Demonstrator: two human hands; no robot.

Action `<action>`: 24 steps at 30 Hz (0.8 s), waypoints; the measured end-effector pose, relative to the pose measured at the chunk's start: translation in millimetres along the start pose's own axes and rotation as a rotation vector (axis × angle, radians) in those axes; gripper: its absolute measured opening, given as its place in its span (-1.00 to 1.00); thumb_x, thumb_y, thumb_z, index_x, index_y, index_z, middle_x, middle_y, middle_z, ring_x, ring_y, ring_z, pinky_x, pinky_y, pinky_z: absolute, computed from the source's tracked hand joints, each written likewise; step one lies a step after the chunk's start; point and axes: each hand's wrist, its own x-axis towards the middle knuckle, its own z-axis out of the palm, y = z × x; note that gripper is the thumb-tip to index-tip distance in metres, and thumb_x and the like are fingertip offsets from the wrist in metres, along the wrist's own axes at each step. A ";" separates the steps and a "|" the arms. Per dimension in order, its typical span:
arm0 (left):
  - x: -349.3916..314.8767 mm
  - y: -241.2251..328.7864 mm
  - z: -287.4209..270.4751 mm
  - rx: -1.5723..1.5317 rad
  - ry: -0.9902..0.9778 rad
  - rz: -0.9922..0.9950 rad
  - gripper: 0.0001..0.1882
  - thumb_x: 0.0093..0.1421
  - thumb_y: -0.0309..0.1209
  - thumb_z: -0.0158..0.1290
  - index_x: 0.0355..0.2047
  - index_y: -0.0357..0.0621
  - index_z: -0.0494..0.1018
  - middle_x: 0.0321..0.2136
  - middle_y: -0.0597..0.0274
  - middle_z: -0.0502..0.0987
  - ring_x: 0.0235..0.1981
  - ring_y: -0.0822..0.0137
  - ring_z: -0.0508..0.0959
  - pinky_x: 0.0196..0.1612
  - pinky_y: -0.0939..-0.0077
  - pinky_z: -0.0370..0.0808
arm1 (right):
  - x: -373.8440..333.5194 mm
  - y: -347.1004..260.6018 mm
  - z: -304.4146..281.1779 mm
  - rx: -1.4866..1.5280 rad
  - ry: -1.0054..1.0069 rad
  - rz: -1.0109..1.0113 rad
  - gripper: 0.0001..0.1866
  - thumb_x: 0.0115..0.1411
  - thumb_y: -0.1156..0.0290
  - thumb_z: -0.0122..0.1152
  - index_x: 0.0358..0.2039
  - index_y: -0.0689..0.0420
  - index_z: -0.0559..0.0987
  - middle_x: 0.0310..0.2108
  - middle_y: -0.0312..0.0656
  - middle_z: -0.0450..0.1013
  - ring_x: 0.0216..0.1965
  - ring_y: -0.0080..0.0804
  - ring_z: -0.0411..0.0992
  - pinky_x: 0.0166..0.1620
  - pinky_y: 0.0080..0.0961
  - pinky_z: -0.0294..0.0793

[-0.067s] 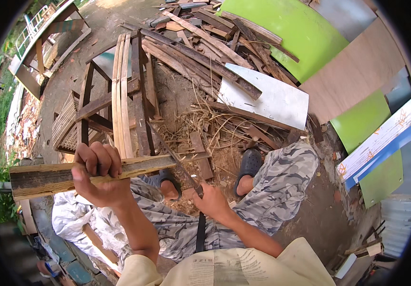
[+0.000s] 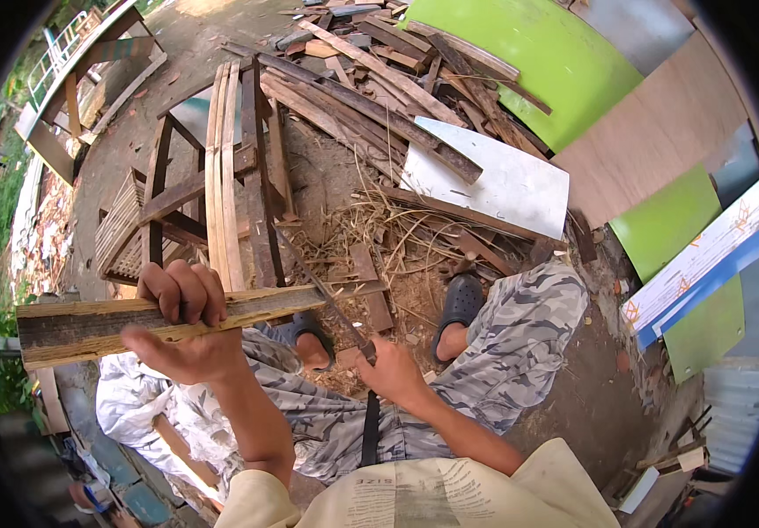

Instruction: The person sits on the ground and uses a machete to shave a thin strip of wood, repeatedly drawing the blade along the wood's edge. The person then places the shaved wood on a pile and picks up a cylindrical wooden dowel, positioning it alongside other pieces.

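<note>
While the knife [image 2: 347, 326] sits nearly where it was, the thumb of the left grip [image 2: 181, 324] has dropped from the face of the board [image 2: 89, 333] toward its lower edge, perhaps easing the hold; its fingers stay clamped over the board. The right grip [image 2: 390, 377] is closed around the knife's handle. Held above the left leg [image 2: 287, 392], the board runs roughly left-right, tapered end pointing right.

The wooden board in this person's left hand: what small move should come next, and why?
I'd probably wrap the left hand's thumb around the wooden board before working the knife: the thumb lies stretched along the lower edge while the fingers curl over the top, and the blade in the right hand crosses the narrow end in this view.
</note>
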 end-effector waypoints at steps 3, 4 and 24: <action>4.2 -4.6 12.5 -0.127 -0.065 0.073 -0.40 0.28 0.21 -0.14 -0.57 -0.04 0.06 -0.59 0.36 0.07 -0.71 0.53 0.08 -0.74 0.67 0.04 | 1.3 1.7 -2.4 0.039 0.021 -0.019 -0.67 0.14 0.22 0.22 -0.36 0.29 0.48 -0.54 0.23 0.49 -0.40 0.27 0.51 -0.28 0.06 0.50; 5.1 -5.9 14.3 -0.158 -0.083 0.043 -0.38 0.27 0.25 -0.16 -0.56 -0.04 0.08 -0.61 0.36 0.08 -0.72 0.52 0.08 -0.74 0.67 0.04 | 2.2 3.3 -3.4 0.031 0.037 -0.023 -0.67 0.14 0.22 0.22 -0.36 0.28 0.48 -0.55 0.22 0.49 -0.41 0.27 0.51 -0.29 0.05 0.50; -3.3 -8.0 11.6 -0.197 -0.157 -0.074 -0.44 0.28 0.23 -0.25 -0.56 0.01 0.17 -0.67 0.37 0.18 -0.71 0.49 0.17 -0.66 0.64 0.20 | -19.7 -57.9 -18.2 0.072 0.097 -0.273 -0.76 0.16 0.28 0.22 -0.35 0.23 0.54 -0.62 0.08 0.49 -0.54 0.14 0.52 -0.43 -0.11 0.49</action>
